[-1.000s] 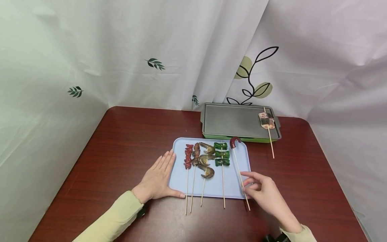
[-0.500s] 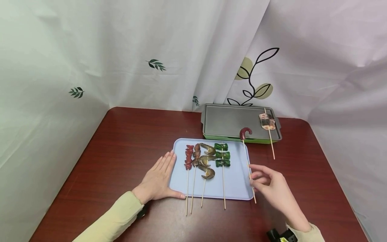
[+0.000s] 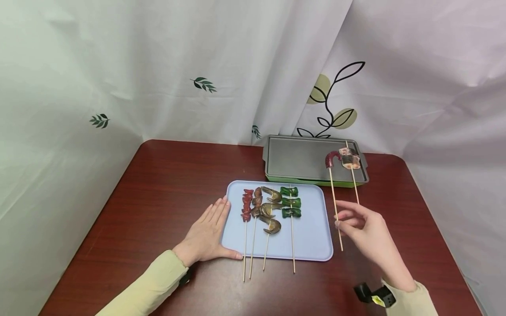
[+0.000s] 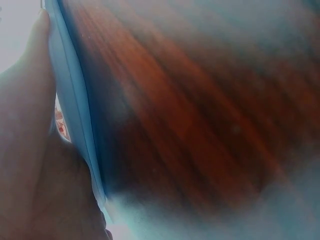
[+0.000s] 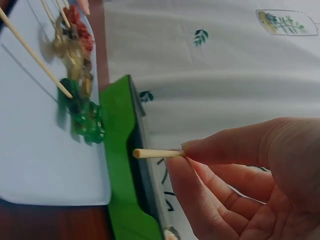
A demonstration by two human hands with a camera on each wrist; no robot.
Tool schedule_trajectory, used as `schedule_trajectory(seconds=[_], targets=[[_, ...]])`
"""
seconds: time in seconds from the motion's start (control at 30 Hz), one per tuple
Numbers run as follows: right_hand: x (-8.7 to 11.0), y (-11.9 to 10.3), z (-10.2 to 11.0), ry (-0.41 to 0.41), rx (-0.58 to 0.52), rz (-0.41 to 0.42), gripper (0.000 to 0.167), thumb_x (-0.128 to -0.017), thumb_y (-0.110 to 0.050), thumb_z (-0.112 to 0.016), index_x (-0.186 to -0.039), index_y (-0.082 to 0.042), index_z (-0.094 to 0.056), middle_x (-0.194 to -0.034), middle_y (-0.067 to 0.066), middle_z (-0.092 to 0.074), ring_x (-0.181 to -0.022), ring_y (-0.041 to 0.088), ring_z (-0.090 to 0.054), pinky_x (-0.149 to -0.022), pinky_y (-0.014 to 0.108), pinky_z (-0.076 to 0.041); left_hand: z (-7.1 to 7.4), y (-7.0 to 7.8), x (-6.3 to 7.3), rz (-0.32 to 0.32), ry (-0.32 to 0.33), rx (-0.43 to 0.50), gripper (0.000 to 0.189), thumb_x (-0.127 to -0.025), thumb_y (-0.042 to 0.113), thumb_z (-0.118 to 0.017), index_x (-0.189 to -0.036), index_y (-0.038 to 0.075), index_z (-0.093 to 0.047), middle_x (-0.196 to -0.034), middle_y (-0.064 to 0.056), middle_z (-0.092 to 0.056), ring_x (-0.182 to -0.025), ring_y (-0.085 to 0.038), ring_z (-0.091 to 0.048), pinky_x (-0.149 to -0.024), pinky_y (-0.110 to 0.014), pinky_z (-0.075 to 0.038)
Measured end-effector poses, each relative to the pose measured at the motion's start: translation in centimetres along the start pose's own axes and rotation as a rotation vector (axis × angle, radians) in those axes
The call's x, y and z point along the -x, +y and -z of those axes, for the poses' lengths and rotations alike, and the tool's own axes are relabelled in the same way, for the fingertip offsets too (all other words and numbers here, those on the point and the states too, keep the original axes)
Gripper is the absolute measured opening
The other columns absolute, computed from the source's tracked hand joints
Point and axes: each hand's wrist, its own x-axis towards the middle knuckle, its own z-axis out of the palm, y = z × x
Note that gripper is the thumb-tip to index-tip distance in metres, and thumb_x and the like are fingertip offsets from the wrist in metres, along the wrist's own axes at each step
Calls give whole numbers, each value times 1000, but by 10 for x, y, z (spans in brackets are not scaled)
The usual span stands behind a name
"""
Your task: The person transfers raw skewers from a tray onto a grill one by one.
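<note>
My right hand pinches the wooden stick of a skewer tipped with a curled dark red piece. That tip appears over the grill's right part, beside a fish-like skewer; whether it touches is unclear. In the right wrist view, thumb and fingertips grip the stick near its end. Fingers straight, my left hand lies against the left side of a pale blue tray. The tray holds a red skewer, a brown one, an olive one and a green one.
A grey-topped, green-sided grill stands behind the tray, by the white curtain. The fish-like skewer's stick overhangs the grill's front edge. Several stick ends reach past the tray's front rim. Reddish-brown tabletop surrounds the tray.
My right hand has carried the curled dark red skewer up from the tray, rightward and away toward the grill's right side. The left hand has stayed at the tray's edge.
</note>
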Motion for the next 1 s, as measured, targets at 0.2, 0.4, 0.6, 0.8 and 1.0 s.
schedule_trajectory(seconds=[0.2,0.4,0.6,0.8,1.0], targets=[[-11,-5,12,30,53,31,46,-85,14,-72,-129,3,-65,-91,15,-71,-70,14,-72,-62,28,-60,-4,-1,0,-5,20,-1,144,-66,100,-46,-157,-10,-23,-164,-25,-20,-152,-36,-18,-121,-46,-20],[-26,-8,26,42,94,38,46,-86,12,-72,-131,3,-64,-92,15,-71,-71,14,-72,-63,27,-60,-4,0,0,0,20,1,144,-66,100,-46,-157,-9,-24,-164,-24,-20,-152,-35,-18,-121,-46,-20],[-43,-8,36,37,140,34,47,-88,10,-71,-133,4,-62,-95,19,-70,-72,13,-72,-64,25,-60,0,0,0,4,-1,-11,144,-66,100,-47,-157,-9,-23,-165,-24,-19,-152,-35,-17,-121,-45,-19],[-62,-2,40,18,203,-10,48,-88,6,-70,-135,5,-61,-96,19,-71,-70,15,-71,-55,24,-56,0,0,0,4,-3,-5,144,-66,99,-49,-157,-9,-22,-165,-24,-19,-152,-36,-17,-121,-45,-19],[-79,8,40,-16,269,-57,46,-90,4,-67,-136,6,-61,-97,18,-71,-72,21,-73,-48,27,-51,0,0,0,3,6,4,144,-66,99,-49,-157,-10,-23,-164,-25,-20,-152,-36,-18,-121,-46,-20]])
